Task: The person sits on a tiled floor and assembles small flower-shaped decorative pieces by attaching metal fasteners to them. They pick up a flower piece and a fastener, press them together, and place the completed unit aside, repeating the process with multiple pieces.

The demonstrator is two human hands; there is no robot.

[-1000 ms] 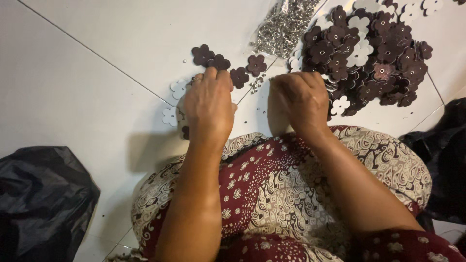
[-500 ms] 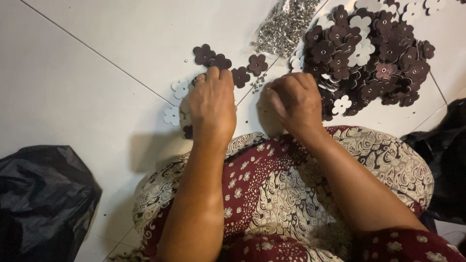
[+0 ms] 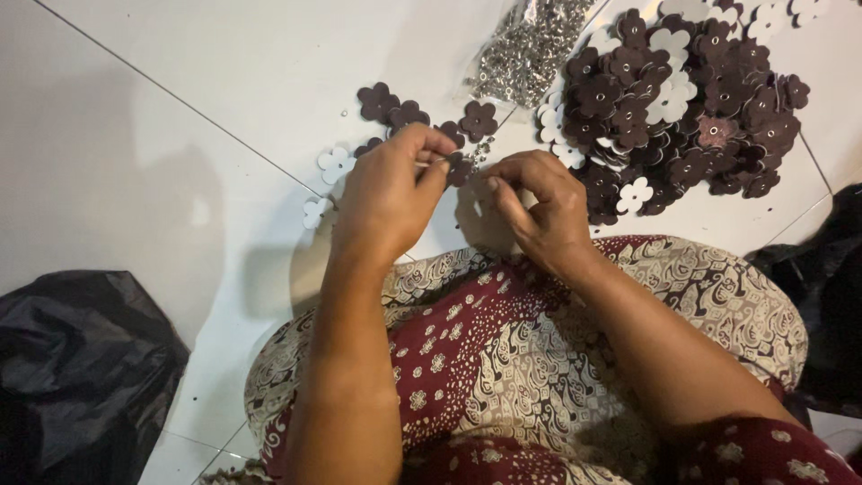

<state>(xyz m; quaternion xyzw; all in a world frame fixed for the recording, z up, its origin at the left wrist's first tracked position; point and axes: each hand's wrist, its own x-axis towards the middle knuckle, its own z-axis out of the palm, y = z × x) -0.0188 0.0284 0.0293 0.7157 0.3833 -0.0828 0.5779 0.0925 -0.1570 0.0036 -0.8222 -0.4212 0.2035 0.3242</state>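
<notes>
My left hand [image 3: 388, 193] pinches a dark brown flower-shaped piece [image 3: 458, 168] between thumb and fingers, above the white tiled floor. Close to its right, my right hand [image 3: 539, 211] has its fingertips drawn together near that piece; what it holds is too small to tell. Both hands hover over my patterned skirt [image 3: 503, 359]. A few loose brown flower pieces [image 3: 404, 115] and white ones [image 3: 336, 163] lie just beyond my left hand.
A big heap of brown and white flower pieces [image 3: 682, 99] lies at the top right. A clear bag of small metal rings [image 3: 530, 49] sits beside it. Black plastic bags lie at the lower left [image 3: 76, 377] and right edge [image 3: 826, 296].
Both hands have lifted slightly off the floor and turned toward each other. The left hand now holds a brown flower piece up between its fingers.
</notes>
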